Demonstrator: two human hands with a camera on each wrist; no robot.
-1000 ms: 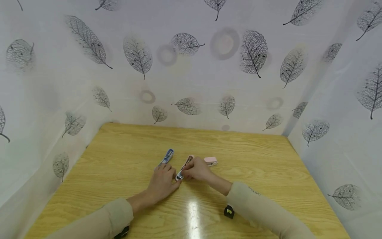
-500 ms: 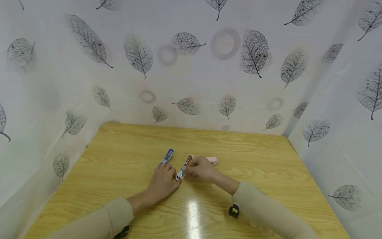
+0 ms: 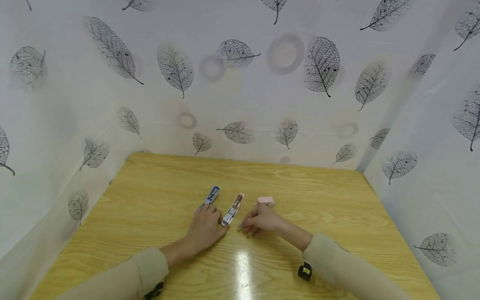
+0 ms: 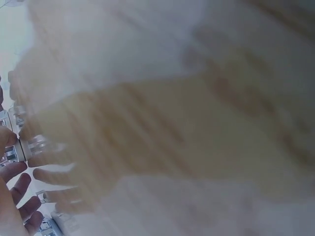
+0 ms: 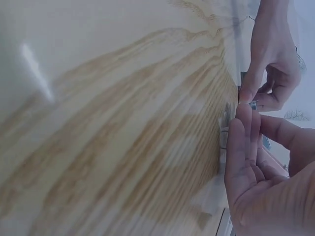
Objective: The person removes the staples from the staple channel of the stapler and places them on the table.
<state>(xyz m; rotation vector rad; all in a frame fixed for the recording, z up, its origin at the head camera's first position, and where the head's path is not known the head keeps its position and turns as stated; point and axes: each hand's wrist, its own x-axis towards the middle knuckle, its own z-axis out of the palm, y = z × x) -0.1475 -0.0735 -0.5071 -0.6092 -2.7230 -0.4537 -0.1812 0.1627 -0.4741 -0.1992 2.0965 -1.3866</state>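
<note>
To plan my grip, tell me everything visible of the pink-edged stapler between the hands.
The pink-edged stapler is long and narrow, with shiny, metallic parts toward the near end and a brownish stretch toward the far end. Its insides seem exposed; finer detail is too small to tell. It lies slanting on the table, far end angled right. The left hand holds its near end; the right hand is apart from it.

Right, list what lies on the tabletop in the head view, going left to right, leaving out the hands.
Blue stapler → silver-and-pink stapler → small pink object.
</note>
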